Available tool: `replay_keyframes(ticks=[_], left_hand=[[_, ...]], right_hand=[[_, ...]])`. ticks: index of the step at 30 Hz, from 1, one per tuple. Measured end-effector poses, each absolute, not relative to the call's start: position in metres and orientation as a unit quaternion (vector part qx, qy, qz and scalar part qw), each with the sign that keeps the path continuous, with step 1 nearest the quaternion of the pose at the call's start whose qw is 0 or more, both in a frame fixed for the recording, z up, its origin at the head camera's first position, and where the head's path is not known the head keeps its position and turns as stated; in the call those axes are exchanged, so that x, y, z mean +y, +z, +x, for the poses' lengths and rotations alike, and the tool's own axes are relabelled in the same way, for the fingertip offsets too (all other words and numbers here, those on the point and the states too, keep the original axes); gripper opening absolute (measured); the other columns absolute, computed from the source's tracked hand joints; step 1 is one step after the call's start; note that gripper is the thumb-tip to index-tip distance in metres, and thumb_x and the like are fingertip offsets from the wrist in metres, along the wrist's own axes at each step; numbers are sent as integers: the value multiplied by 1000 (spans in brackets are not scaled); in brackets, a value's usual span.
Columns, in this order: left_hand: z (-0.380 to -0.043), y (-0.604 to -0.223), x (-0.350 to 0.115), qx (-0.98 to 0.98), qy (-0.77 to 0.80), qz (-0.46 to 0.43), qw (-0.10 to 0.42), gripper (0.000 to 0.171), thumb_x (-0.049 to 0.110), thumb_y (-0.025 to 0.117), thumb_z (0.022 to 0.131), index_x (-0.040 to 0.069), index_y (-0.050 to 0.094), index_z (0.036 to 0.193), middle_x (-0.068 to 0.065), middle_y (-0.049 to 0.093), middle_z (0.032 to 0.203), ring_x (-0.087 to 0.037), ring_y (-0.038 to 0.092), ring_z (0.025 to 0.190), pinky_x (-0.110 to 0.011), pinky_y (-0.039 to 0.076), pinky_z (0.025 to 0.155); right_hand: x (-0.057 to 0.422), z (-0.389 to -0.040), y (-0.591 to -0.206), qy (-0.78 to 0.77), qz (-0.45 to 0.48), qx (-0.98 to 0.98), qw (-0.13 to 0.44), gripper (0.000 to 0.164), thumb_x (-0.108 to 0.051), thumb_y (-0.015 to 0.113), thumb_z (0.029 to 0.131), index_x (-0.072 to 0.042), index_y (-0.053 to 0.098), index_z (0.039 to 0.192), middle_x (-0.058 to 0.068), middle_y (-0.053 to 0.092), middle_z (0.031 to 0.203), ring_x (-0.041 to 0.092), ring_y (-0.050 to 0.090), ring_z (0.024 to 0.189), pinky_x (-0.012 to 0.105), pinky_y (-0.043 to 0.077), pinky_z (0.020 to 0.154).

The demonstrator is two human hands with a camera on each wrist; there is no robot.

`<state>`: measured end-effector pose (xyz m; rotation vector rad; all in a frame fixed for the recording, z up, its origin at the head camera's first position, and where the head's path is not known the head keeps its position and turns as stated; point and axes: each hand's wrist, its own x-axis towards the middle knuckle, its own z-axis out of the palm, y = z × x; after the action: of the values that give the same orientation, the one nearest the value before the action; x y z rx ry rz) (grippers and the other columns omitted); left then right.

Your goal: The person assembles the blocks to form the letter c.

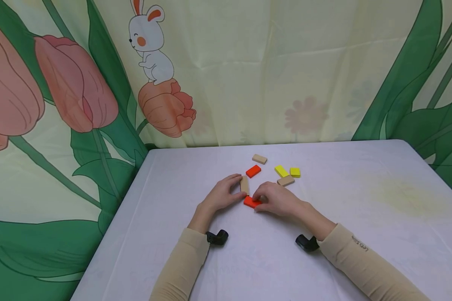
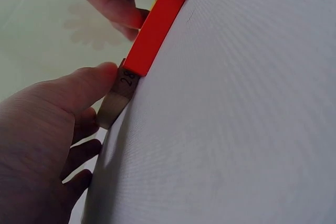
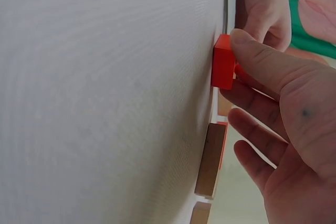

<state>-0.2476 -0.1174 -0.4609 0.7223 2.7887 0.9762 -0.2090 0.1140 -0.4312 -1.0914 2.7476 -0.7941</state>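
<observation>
My left hand [image 1: 223,194] holds a plain wooden block [image 1: 244,184] at its two ends, thumb at the near end and fingers at the far one. In the left wrist view, the number 28 shows on that wooden block [image 2: 116,100]. My right hand [image 1: 276,198] pinches a red block [image 1: 250,202] between thumb and fingers. The red block lies at the near end of the wooden one, their ends meeting in the left wrist view. From the right wrist, the red block [image 3: 223,64] appears end-on, low against the white cloth.
Just beyond the hands lie another red block [image 1: 253,171] and a wooden block [image 1: 260,159]. To the right are two yellow blocks [image 1: 281,171] and a further wooden block [image 1: 286,180]. A white cloth covers the table [image 1: 342,251], with a printed curtain [image 1: 241,75] behind.
</observation>
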Motion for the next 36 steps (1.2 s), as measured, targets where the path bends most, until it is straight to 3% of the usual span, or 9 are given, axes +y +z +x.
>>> replay_keyframes(ticks=[30,36], left_hand=[[-249,-465,-119,915,329,227,54,64,36,72,95,9,51,149,-4,48,152,-20,40,142,-39,33,116],[-249,-465,-119,912,336,230,52,64,33,72,95,9,50,150,-3,47,153,-20,39,143,-39,32,116]], right_hand=[[115,-209,-433,-258,-356,897,33,23,-24,84,85,-13,77,104,-7,68,97,15,60,94,35,53,87],[121,-211,-430,-295,-331,895,36,24,-17,80,88,-11,75,110,-4,69,102,18,61,98,38,53,88]])
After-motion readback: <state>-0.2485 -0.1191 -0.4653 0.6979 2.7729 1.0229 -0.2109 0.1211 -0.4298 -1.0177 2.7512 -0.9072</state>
